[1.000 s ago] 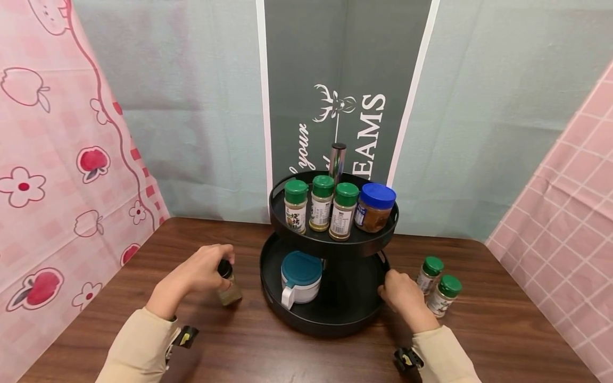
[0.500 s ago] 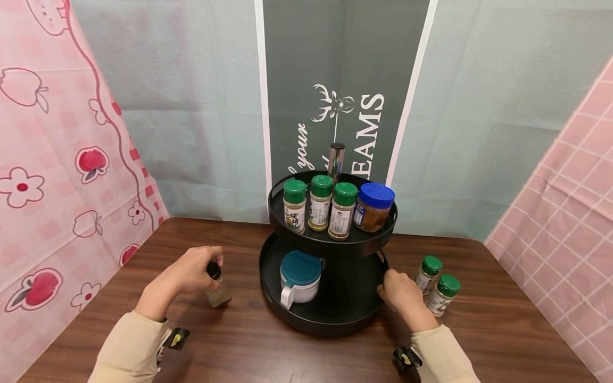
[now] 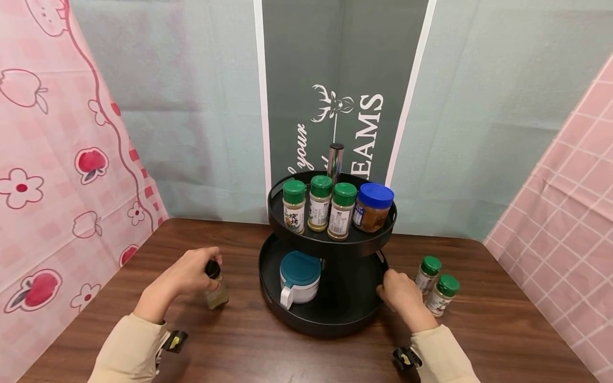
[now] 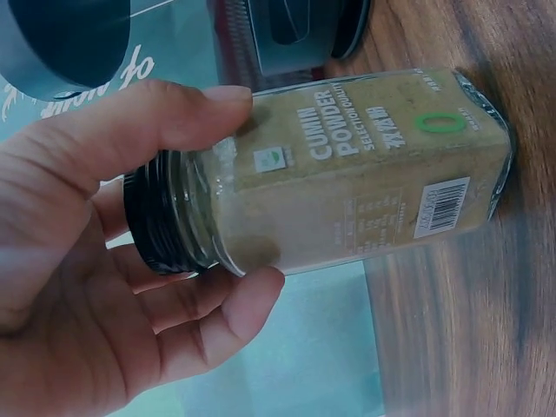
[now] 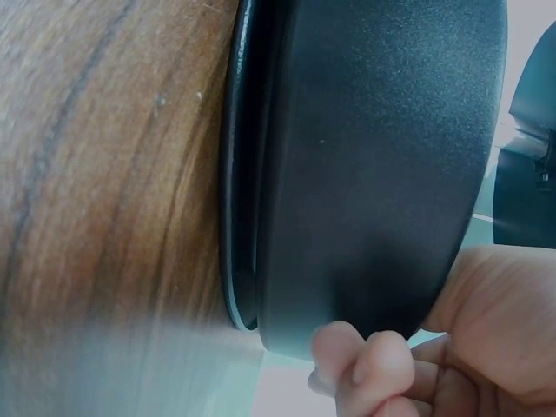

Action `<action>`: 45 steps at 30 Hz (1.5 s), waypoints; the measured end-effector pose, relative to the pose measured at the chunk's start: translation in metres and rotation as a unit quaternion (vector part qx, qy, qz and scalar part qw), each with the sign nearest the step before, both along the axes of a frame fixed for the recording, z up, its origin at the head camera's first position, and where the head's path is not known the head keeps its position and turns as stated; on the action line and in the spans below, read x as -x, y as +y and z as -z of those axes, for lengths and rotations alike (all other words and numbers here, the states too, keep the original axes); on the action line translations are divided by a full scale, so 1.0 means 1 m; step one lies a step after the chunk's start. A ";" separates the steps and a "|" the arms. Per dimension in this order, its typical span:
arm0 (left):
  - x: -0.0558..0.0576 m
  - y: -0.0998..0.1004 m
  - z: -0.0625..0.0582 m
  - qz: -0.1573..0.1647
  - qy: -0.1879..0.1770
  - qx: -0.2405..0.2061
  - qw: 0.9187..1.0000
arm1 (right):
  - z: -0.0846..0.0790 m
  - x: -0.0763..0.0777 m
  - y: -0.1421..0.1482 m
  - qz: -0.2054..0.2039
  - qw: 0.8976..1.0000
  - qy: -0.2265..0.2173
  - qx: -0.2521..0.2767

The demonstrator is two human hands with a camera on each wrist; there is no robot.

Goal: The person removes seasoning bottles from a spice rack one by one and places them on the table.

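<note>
You have the cumin powder jar [image 4: 369, 178] in your left hand [image 3: 189, 274]. Your thumb is on one side and your fingers are on the other, squeezing it just under its black cap [image 4: 156, 217]. The jar stands about upright, low over the brown table [image 3: 249, 356], to the left of the black rack and apart from it. I cannot tell if its bottom touches the wood.

Your right hand [image 3: 402, 298] is gripping the edge of the lower tray [image 3: 325, 327] on its right side, with your fingers curled against the outside of the wall. In that tray, toward the left, sits a white pot [image 3: 306, 292] with a blue lid [image 3: 301, 267]. Its white handle [image 3: 287, 297] points toward you.

Up on the upper tray [image 3: 330, 249] you have three green-topped bottles [image 3: 340, 213] and, to their right, a round jar with a blue lid [image 3: 373, 207] and brown stuff inside. A shiny pole [image 3: 335, 162] sticks up behind them.

Just to the right of your right hand, two more green-topped shakers [image 3: 438, 298] stand close together on the table. Behind it all hangs a gray-blue cloth [image 3: 215, 159] with a white deer head on its dark stripe
</note>
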State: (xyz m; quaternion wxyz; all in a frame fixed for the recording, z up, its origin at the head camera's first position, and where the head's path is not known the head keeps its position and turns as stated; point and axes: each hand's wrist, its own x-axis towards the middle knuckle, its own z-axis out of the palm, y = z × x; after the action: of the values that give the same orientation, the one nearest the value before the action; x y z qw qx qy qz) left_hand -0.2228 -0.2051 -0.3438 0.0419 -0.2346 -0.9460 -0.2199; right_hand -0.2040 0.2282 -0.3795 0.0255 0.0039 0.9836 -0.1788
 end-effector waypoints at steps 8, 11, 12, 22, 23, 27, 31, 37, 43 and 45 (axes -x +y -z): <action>0.000 0.000 0.001 -0.002 -0.008 -0.005 1.000 | -0.001 -0.001 -0.001 -0.001 1.000 0.005 0.005; -0.001 0.000 -0.001 0.003 -0.011 -0.005 1.000 | -0.001 -0.001 -0.001 -0.002 1.000 0.007 0.007; -0.002 -0.001 -0.002 0.006 -0.013 -0.005 1.000 | -0.001 -0.001 -0.001 -0.002 1.000 0.007 0.007; -0.005 -0.003 -0.019 0.027 -0.019 -0.004 0.999 | 0.000 0.001 0.000 -0.002 1.000 0.007 0.002; -0.005 -0.003 -0.019 0.030 -0.019 -0.002 0.999 | 0.001 0.001 0.000 -0.002 1.000 0.007 0.002; -0.005 -0.002 -0.020 0.033 -0.017 0.003 0.999 | 0.001 0.001 0.000 -0.001 1.000 0.009 0.002; -0.005 0.000 -0.020 0.034 -0.010 0.007 0.999 | 0.002 0.000 0.000 -0.001 1.000 0.011 0.001; -0.007 0.004 -0.020 0.042 0.021 0.015 0.999 | 0.003 0.000 0.000 -0.002 1.000 0.011 0.002; -0.009 0.014 -0.021 0.038 0.030 0.007 0.999 | 0.002 0.000 0.000 0.000 1.000 0.013 -0.002; -0.010 0.019 -0.021 0.033 0.027 0.008 0.999 | 0.002 0.000 0.000 -0.002 1.000 0.015 -0.001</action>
State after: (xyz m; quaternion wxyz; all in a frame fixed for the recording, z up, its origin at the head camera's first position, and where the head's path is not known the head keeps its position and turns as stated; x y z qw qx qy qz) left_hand -0.2130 -0.1860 -0.3224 0.0584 -0.2719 -0.9379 -0.2072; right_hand -0.2036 0.2281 -0.3811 0.0107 -0.0007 0.9841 -0.1775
